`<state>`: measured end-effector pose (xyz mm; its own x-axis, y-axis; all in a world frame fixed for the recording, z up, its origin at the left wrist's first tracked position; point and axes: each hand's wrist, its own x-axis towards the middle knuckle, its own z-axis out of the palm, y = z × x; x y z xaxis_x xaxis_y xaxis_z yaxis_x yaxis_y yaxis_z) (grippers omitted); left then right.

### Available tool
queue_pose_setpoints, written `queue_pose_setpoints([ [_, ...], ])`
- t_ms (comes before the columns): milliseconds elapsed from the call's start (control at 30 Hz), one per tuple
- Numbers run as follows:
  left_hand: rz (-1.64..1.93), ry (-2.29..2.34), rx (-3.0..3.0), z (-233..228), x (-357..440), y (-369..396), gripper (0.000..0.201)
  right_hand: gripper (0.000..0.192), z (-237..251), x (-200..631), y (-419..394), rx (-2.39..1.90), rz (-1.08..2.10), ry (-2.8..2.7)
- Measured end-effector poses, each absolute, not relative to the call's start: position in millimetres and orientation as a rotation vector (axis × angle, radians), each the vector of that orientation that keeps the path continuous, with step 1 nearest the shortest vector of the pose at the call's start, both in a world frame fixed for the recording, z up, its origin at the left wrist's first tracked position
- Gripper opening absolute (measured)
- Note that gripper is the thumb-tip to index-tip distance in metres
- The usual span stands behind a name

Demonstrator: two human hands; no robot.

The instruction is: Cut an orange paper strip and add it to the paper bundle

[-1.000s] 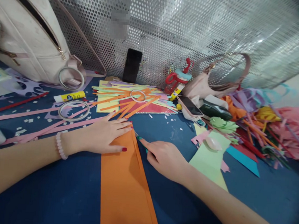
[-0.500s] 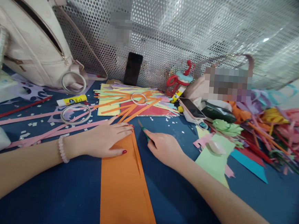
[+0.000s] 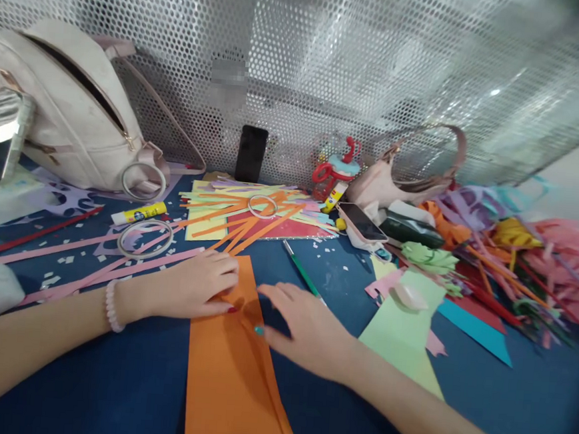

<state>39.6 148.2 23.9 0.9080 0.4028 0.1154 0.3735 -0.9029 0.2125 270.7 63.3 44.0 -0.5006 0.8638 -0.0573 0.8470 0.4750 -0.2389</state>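
Note:
A long sheet of orange paper (image 3: 226,386) lies lengthwise before me, with a narrow strip partly lifting along its right side. My left hand (image 3: 201,280) rests on its upper part, fingers curled and thumb pressed to the sheet. Beside the paper's right edge, my right hand (image 3: 306,325) is open, thumb and fingers apart, with nothing seen between them. A slim green-handled craft knife (image 3: 302,270) lies on the table just beyond the right hand, its metal tip pointing away. Cut orange strips (image 3: 241,230) lie fanned beyond the left hand.
At left are a glue stick (image 3: 140,213), a ring (image 3: 145,239), pink strips (image 3: 56,249) and a pale backpack (image 3: 77,113). A black phone (image 3: 251,154) leans at the back. On the right are another phone (image 3: 364,223), green paper (image 3: 405,333) and coloured paper pieces.
My right hand has let go of the craft knife, which now lies on the table, and has opened beside the orange paper. My left hand's fingers have curled. The view has tilted up.

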Motion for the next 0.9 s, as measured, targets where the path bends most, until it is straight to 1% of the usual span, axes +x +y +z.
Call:
queue_pose_setpoints([
  [67, 0.202, 0.588, 2.87, 28.2, 40.6, 145.9, 0.022, 0.046, 44.7, 265.2, 56.1, -1.493, 0.554, -2.591],
  [133, 0.18, 0.602, 2.841, 31.9, 40.3, 144.4, 0.019, 0.039, 45.7, 264.0, 53.1, -1.488, 0.676, -2.552],
  [200, 0.164, 0.623, 2.789, 34.9, 37.6, 144.7, 0.018, 0.039, 48.0, 267.8, 54.8, -1.497, 0.763, -2.513],
  [267, 0.163, 0.653, 2.716, 37.7, 33.3, 147.0, 0.017, 0.04, 52.7, 275.9, 60.5, -1.505, 0.759, -2.492],
  [333, 0.192, 0.708, 2.633, 41.3, 29.6, 151.3, 0.015, 0.036, 60.0, 286.2, 70.3, -1.504, 0.655, -2.484],
  [433, 0.271, 0.812, 2.511, 48.6, 29.6, 162.9, 0.021, 0.032, 72.9, 299.9, 95.9, -1.516, 0.466, -2.468],
  [533, 0.375, 0.945, 2.402, 55.5, 36.8, 182.6, 0.02, 0.028, 82.3, 306.1, 139.2, -1.532, 0.324, -2.484],
  [633, 0.506, 1.139, 2.319, 57.1, 43.9, 205.9, 0.025, 0.022, 81.3, 302.8, 194.6, -1.528, 0.194, -2.526],
  [733, 0.578, 1.352, 2.264, 50.7, 44.3, 222.9, 0.029, 0.032, 68.8, 293.7, 242.4, -1.557, 0.097, -2.581],
  [900, 0.534, 1.555, 2.333, 34.5, 31.6, 228.4, 0.026, 0.034, 42.9, 285.3, 273.5, -1.626, -0.088, -2.586],
])
